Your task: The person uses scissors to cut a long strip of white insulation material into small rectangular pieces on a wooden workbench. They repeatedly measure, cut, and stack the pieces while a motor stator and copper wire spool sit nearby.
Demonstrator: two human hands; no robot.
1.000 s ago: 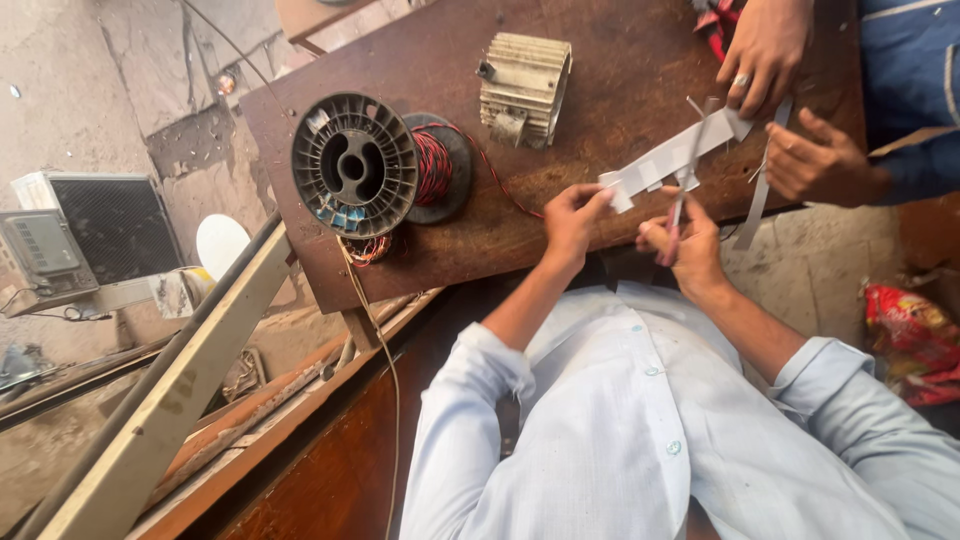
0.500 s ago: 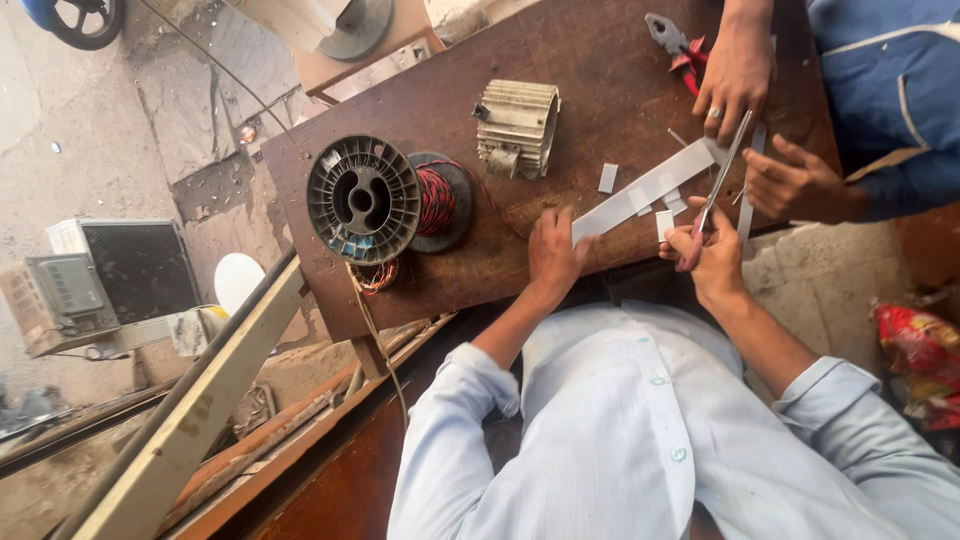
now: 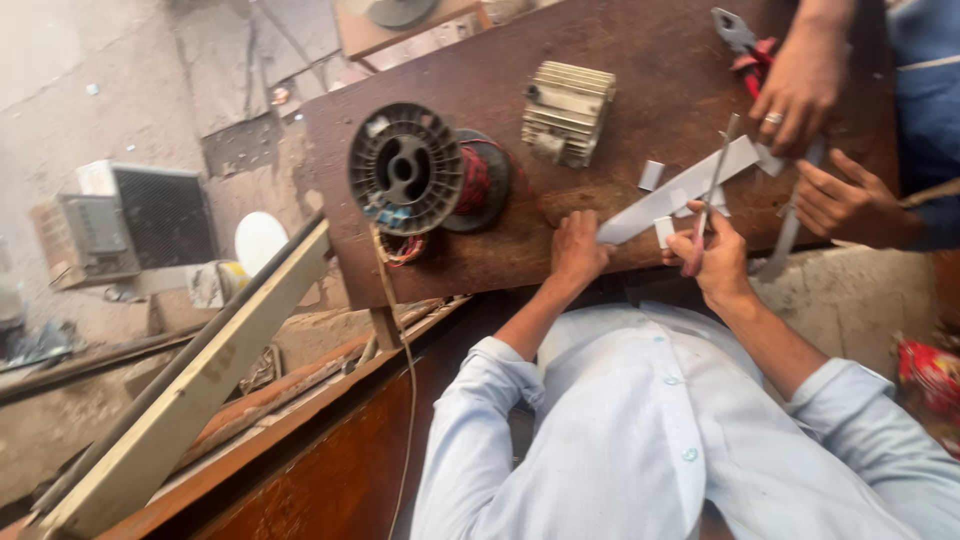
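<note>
My left hand (image 3: pixel 577 250) pinches the near end of a long pale paper strip (image 3: pixel 672 196) that lies across the brown wooden table (image 3: pixel 480 60). My right hand (image 3: pixel 716 262) grips scissors (image 3: pixel 712 175), whose blades stand across the strip. Small cut white pieces (image 3: pixel 651 175) lie beside it. Another person's hands (image 3: pixel 800 88) (image 3: pixel 850 203) hold the strip's far end.
A black spool of red wire (image 3: pixel 408 168) and a finned beige metal part (image 3: pixel 567 112) sit on the table to the left. Red-handled pliers (image 3: pixel 742 42) lie at the far right. A pale wooden beam (image 3: pixel 190 400) and a boxy grilled unit (image 3: pixel 130 220) are on the floor.
Small cut pieces have appeared on the table beside the strip. My hands have dropped slightly toward the table's near edge, and the view has shifted.
</note>
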